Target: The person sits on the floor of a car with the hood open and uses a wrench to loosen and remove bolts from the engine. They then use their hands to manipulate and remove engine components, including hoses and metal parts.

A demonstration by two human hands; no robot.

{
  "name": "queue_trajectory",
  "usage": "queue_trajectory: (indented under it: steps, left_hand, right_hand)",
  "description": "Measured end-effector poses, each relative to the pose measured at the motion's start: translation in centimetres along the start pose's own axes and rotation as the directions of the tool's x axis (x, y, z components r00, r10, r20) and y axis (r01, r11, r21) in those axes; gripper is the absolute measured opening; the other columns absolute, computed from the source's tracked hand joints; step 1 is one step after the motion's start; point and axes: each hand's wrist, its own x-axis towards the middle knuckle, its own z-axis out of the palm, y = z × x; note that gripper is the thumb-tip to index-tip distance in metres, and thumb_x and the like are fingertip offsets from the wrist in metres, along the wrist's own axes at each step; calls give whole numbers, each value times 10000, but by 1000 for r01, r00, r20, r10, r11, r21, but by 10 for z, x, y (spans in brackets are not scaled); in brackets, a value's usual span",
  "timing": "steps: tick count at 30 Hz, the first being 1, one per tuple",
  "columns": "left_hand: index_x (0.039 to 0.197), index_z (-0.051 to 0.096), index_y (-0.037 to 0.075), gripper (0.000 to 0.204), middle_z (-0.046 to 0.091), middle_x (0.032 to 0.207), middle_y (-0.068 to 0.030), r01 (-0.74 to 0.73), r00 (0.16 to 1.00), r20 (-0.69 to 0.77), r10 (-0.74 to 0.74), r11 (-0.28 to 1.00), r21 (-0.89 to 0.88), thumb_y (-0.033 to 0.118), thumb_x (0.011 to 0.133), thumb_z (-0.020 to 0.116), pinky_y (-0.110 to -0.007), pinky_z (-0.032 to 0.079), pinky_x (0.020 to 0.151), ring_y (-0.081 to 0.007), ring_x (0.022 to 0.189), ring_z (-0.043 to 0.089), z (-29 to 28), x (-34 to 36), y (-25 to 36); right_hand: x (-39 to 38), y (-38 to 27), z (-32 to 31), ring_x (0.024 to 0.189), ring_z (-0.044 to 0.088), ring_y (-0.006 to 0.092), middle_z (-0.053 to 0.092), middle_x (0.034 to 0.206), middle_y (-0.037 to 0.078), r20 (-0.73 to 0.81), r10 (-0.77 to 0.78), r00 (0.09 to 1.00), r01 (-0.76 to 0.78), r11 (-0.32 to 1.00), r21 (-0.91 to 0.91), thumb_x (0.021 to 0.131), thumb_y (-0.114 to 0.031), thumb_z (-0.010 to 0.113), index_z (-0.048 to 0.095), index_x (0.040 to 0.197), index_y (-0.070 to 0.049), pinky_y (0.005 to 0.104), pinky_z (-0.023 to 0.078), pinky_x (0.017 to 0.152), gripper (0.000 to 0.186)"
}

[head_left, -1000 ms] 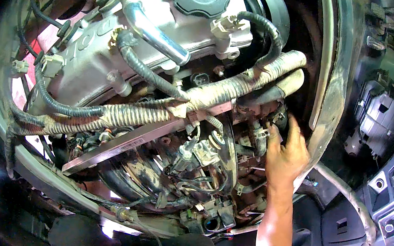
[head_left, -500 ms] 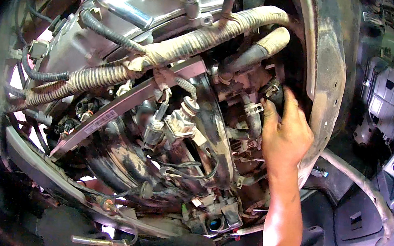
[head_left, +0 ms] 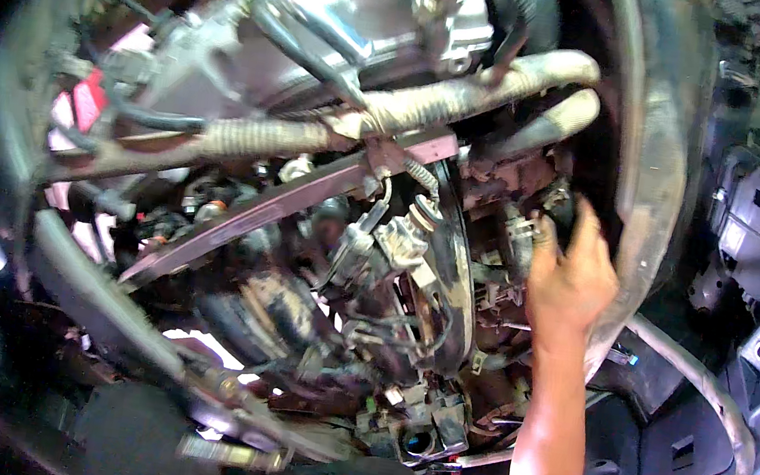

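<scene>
My right hand [head_left: 574, 282] reaches up from the lower edge into the engine bay, right of the middle. Its thumb and index finger close around a short black hose [head_left: 567, 208] with a clamp near its end. The other fingers are hidden behind the hand, and motion blurs the grip somewhat. Just left of the thumb is another hose with a pale clamp [head_left: 521, 228]. Above these, a thicker hose in a beige woven sleeve [head_left: 572, 115] slopes up to the right. My left hand is out of view.
A taped corrugated wiring loom [head_left: 268, 137] crosses over a flat metal bar [head_left: 305, 182]. Electrical connectors [head_left: 402, 241] sit at the middle. A dirty body panel edge [head_left: 655, 194] stands close right of my hand. A metal rod [head_left: 233, 453] lies at the bottom left.
The view has shifted, so the engine appears further right and lower, with blur. My right hand stays at the black hose, its thumb and index finger slightly wider apart.
</scene>
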Motion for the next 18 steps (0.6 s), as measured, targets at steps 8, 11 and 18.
queue_trajectory:
  steps: [8,11,18]
  left_hand:
    - [1042,613,117,192,619,805,5,-109,890,-435,137,990,90,225,890,658,-261,464,620,-108,699,574,11,26,-44]
    - [848,624,116,140,601,695,12,-240,851,-433,296,954,181,237,877,689,-268,391,476,-101,550,533,29,26,-38]
    - [831,651,103,177,585,679,-21,-312,848,-453,275,950,-9,260,912,644,-316,422,511,-140,574,565,40,39,-35]
  right_hand:
    - [-7,-25,-64,980,660,391,605,1249,236,227,178,957,-212,968,132,897,-228,648,539,1311,-43,466,541,838,467]
    - [-43,-64,-137,1005,672,326,572,1318,198,394,375,839,-543,549,635,964,-249,593,502,1344,-31,401,567,792,448]
    - [-166,-126,-259,1133,610,350,530,1352,257,746,143,651,-390,-779,490,1010,-627,312,404,1385,-4,434,549,844,733]
